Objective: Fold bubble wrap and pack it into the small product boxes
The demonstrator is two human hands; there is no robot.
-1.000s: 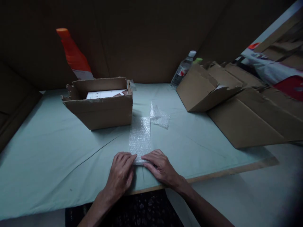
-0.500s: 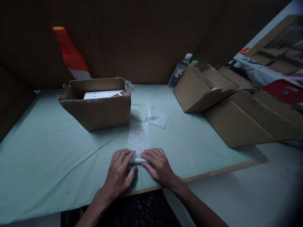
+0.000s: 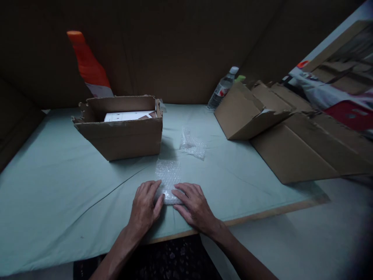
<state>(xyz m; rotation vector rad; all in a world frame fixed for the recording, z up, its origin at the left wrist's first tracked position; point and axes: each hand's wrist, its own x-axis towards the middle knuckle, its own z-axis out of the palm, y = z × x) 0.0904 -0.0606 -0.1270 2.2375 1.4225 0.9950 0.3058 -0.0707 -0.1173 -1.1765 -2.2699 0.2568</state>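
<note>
A strip of clear bubble wrap (image 3: 168, 171) lies on the cloth-covered table, its near end doubled over into a thick fold. At the left end of this fold, my left hand (image 3: 145, 204) grips it with fingers on top and the thumb at its near edge. My right hand (image 3: 194, 202) closes on the right end, fingers over the top and thumb along the near side. Whether anything is wrapped inside the fold I cannot tell. Beyond the strip sits a second, crumpled piece of bubble wrap (image 3: 192, 144), apart from both hands.
An open cardboard box (image 3: 134, 140) holding a white box (image 3: 125, 116) stands at the left, with an orange bottle (image 3: 90, 68) behind it. Back right are a clear water bottle (image 3: 223, 88) and cardboard boxes (image 3: 303, 149). The table's front edge (image 3: 271, 211) runs near my forearms.
The near end of the bubble wrap has been turned over away from me, so the flat part is shorter. My left thumb has moved up against the fold.
</note>
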